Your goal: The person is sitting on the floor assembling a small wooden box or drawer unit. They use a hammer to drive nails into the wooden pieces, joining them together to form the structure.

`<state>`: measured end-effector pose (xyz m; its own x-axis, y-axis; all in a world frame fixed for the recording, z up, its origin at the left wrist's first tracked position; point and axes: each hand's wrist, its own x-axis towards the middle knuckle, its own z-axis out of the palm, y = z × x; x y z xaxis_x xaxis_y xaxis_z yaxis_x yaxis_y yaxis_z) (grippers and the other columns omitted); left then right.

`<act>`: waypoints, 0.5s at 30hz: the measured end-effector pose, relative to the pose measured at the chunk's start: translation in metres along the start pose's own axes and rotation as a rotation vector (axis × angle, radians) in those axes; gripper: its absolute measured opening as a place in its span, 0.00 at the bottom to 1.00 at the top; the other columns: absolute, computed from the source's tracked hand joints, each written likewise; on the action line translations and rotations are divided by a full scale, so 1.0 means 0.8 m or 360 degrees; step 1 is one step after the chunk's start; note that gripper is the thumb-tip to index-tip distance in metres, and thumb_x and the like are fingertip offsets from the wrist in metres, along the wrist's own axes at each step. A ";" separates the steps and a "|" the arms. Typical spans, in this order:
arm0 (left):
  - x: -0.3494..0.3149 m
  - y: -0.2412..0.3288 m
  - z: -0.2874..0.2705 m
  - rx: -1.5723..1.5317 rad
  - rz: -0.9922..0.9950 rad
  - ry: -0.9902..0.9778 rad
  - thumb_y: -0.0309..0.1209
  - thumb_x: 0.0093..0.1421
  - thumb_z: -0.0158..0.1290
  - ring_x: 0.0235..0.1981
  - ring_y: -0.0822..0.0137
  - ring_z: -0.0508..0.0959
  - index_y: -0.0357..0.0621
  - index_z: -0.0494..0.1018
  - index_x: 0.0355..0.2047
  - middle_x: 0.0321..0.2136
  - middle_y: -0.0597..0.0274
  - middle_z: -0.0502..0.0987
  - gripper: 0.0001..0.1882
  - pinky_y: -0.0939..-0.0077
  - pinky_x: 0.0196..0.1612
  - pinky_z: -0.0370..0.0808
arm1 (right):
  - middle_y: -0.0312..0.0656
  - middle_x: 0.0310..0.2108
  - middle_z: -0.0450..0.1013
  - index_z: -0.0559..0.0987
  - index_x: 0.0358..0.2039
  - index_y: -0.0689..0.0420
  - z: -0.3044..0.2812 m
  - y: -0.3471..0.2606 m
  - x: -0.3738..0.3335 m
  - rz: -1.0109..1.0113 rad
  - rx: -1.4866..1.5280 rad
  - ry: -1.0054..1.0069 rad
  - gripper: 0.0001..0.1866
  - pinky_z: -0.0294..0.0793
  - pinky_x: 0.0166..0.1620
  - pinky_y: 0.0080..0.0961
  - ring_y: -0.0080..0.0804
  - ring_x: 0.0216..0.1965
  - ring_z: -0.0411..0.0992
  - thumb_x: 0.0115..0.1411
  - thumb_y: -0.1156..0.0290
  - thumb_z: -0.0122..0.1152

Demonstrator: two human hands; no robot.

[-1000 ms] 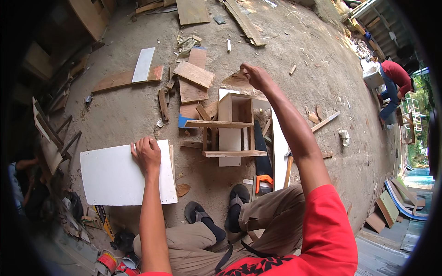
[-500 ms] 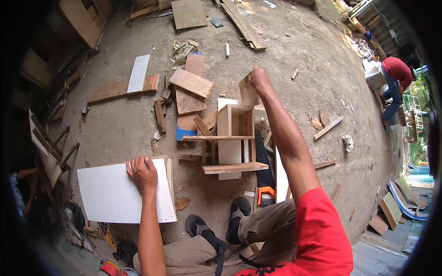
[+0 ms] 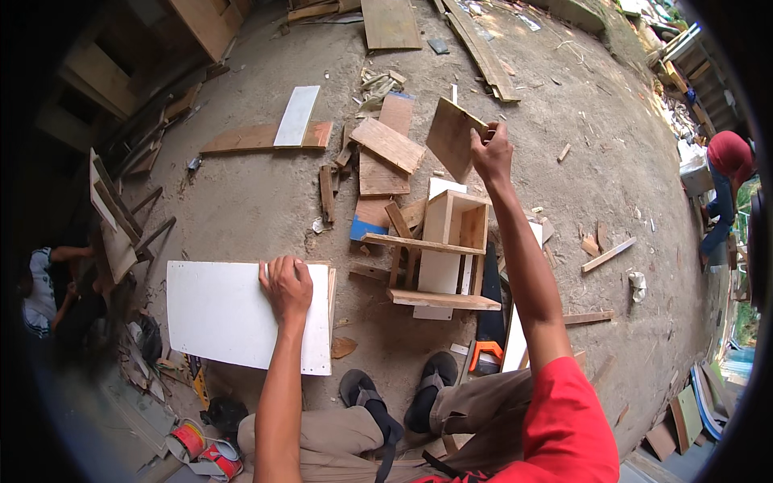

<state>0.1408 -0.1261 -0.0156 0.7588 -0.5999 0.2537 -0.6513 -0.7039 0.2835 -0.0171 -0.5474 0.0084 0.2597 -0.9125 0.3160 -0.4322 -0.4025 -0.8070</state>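
Smooth white board [image 3: 233, 314], rough wooden offcut [image 3: 453, 137]

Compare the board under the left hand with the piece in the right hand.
The white board lies flat on the ground under the left hand; the brown wooden piece is lifted and tilted in the right hand. The white board looks much larger and painted; the wooden piece is bare. Both are flat panels.

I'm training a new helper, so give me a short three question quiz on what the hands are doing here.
1. True or false: the left hand rests on the white panel.
2. What does the right hand hold?
3. The wooden frame lies: A) under the panel, B) between both arms, C) in the left hand.

Key: 1 true. 2 a thin board, lifted off the ground. 3 B.
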 end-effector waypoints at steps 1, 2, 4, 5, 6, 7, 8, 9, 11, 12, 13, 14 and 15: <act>0.002 0.004 0.001 -0.0018 0.0013 -0.0012 0.34 0.65 0.44 0.44 0.57 0.74 0.42 0.73 0.29 0.32 0.58 0.77 0.12 0.51 0.67 0.53 | 0.53 0.30 0.77 0.69 0.41 0.67 0.009 0.000 -0.008 -0.0050 0.0011 -0.0004 0.19 0.80 0.35 0.34 0.40 0.32 0.80 0.58 0.67 0.66; 0.002 0.007 0.001 -0.0028 0.0043 0.0035 0.34 0.65 0.44 0.44 0.56 0.74 0.43 0.73 0.29 0.32 0.58 0.77 0.12 0.51 0.67 0.53 | 0.52 0.32 0.76 0.67 0.42 0.66 0.031 -0.001 -0.022 0.0178 0.0336 -0.0174 0.20 0.81 0.33 0.32 0.38 0.32 0.79 0.59 0.68 0.66; 0.003 0.010 0.001 -0.0036 0.0036 0.0007 0.34 0.65 0.44 0.44 0.56 0.74 0.43 0.73 0.29 0.32 0.58 0.77 0.12 0.51 0.67 0.53 | 0.52 0.35 0.74 0.63 0.43 0.64 0.086 -0.003 -0.051 0.0515 0.0803 -0.0448 0.21 0.82 0.30 0.27 0.36 0.33 0.79 0.60 0.70 0.66; 0.006 0.010 0.000 -0.0038 0.0027 0.0000 0.34 0.65 0.44 0.44 0.56 0.74 0.43 0.73 0.29 0.32 0.58 0.77 0.12 0.51 0.67 0.53 | 0.52 0.37 0.72 0.61 0.43 0.64 0.113 -0.011 -0.076 0.0628 0.0945 -0.0569 0.23 0.83 0.29 0.25 0.35 0.33 0.79 0.60 0.70 0.67; 0.007 0.009 -0.001 -0.0038 0.0016 0.0008 0.34 0.65 0.44 0.44 0.56 0.75 0.43 0.73 0.29 0.32 0.58 0.77 0.12 0.51 0.67 0.53 | 0.51 0.39 0.71 0.60 0.44 0.64 0.138 -0.025 -0.099 0.0706 0.0994 -0.0679 0.22 0.85 0.33 0.31 0.38 0.36 0.78 0.62 0.71 0.65; 0.007 0.010 -0.002 -0.0043 0.0014 0.0013 0.34 0.65 0.43 0.44 0.56 0.75 0.43 0.73 0.29 0.32 0.58 0.77 0.12 0.51 0.67 0.53 | 0.51 0.40 0.69 0.58 0.45 0.64 0.161 -0.035 -0.121 0.0786 0.1038 -0.0781 0.22 0.88 0.36 0.37 0.41 0.38 0.78 0.63 0.71 0.63; 0.009 0.015 -0.002 -0.0055 0.0034 0.0013 0.34 0.65 0.43 0.44 0.56 0.75 0.43 0.73 0.29 0.32 0.58 0.77 0.12 0.51 0.67 0.52 | 0.52 0.41 0.70 0.59 0.44 0.64 0.187 -0.033 -0.145 0.0903 0.1110 -0.0737 0.24 0.87 0.36 0.36 0.40 0.39 0.78 0.62 0.67 0.65; 0.009 0.015 -0.002 -0.0069 0.0033 0.0018 0.34 0.65 0.43 0.44 0.57 0.75 0.43 0.73 0.29 0.32 0.58 0.77 0.12 0.51 0.68 0.52 | 0.54 0.42 0.71 0.60 0.44 0.65 0.208 -0.039 -0.160 0.1024 0.1181 -0.0720 0.27 0.86 0.35 0.34 0.40 0.40 0.78 0.61 0.63 0.67; 0.010 0.015 -0.003 -0.0094 0.0035 0.0029 0.34 0.65 0.43 0.44 0.57 0.75 0.43 0.73 0.29 0.32 0.58 0.77 0.12 0.51 0.68 0.52 | 0.60 0.43 0.72 0.63 0.45 0.68 0.223 -0.025 -0.149 0.0669 0.0397 -0.1186 0.32 0.83 0.38 0.37 0.44 0.43 0.78 0.58 0.55 0.69; 0.009 0.011 -0.003 -0.0078 0.0023 0.0014 0.33 0.65 0.44 0.44 0.57 0.75 0.44 0.73 0.29 0.32 0.58 0.77 0.11 0.51 0.68 0.52 | 0.63 0.44 0.73 0.65 0.46 0.70 0.231 -0.019 -0.148 0.0483 0.0001 -0.1405 0.36 0.81 0.39 0.38 0.46 0.44 0.78 0.56 0.51 0.70; 0.007 0.008 -0.001 -0.0086 0.0005 0.0018 0.33 0.65 0.44 0.44 0.58 0.75 0.44 0.73 0.29 0.32 0.59 0.77 0.11 0.50 0.68 0.52 | 0.67 0.45 0.73 0.67 0.46 0.74 0.238 -0.012 -0.147 0.0412 -0.0154 -0.1205 0.39 0.78 0.45 0.42 0.54 0.47 0.76 0.55 0.49 0.70; 0.005 0.005 0.001 -0.0091 -0.0015 0.0021 0.33 0.65 0.44 0.44 0.58 0.75 0.44 0.74 0.29 0.32 0.60 0.77 0.12 0.50 0.67 0.52 | 0.72 0.45 0.72 0.68 0.46 0.78 0.244 -0.004 -0.143 0.0338 -0.0305 -0.1005 0.42 0.74 0.51 0.45 0.61 0.50 0.74 0.53 0.47 0.70; 0.003 0.004 0.002 -0.0103 -0.0034 0.0021 0.33 0.65 0.44 0.44 0.59 0.75 0.43 0.74 0.30 0.32 0.60 0.78 0.12 0.50 0.67 0.53 | 0.74 0.48 0.70 0.61 0.53 0.82 0.247 0.011 -0.123 0.0407 -0.0246 -0.0950 0.45 0.72 0.56 0.43 0.65 0.53 0.71 0.54 0.54 0.70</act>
<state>0.1406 -0.1302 -0.0157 0.7725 -0.5798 0.2590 -0.6346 -0.6899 0.3483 0.1239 -0.4465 -0.1281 0.5467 -0.8016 -0.2422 -0.6510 -0.2249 -0.7250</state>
